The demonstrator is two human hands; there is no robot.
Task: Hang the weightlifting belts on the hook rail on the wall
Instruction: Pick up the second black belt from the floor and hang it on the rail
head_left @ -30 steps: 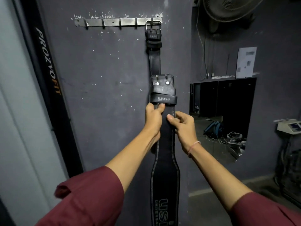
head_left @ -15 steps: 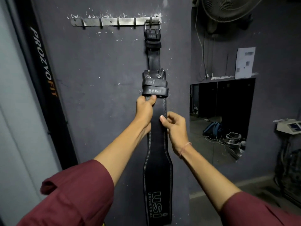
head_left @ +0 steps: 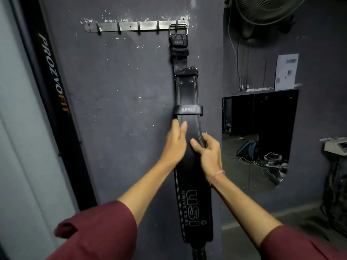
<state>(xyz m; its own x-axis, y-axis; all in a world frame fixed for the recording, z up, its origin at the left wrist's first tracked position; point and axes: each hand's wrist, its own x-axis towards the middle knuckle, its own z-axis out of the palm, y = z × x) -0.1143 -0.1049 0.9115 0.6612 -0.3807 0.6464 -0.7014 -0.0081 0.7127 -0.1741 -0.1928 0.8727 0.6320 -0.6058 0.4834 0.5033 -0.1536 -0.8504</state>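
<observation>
black belt (head_left: 189,147) hangs by its buckle off the rightmost hook of the hook rail (head_left: 131,26) on the wall. left hand (head_left: 175,145) lies open on its left edge, right hand (head_left: 208,152) pinches the right edge

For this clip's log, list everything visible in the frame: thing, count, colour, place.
belt: one, black with white stitching and lettering, hanging by its buckle from the rightmost hook
buckle: one, silver, over the right end of the rail
hook rail: one, bare metal, high on the wall, other hooks bare
wall: dark grey, chipped paint near the rail
banner: one, black with white and orange lettering, left edge
fan: one, dark, top right
paper sheet: one, white, right of the belt above the mirror
mirror: one, right, showing a bag and cables
left hand: flat against the belt's left edge
right hand: fingers curled around the belt's right edge
sleeves: two, maroon, bottom corners
</observation>
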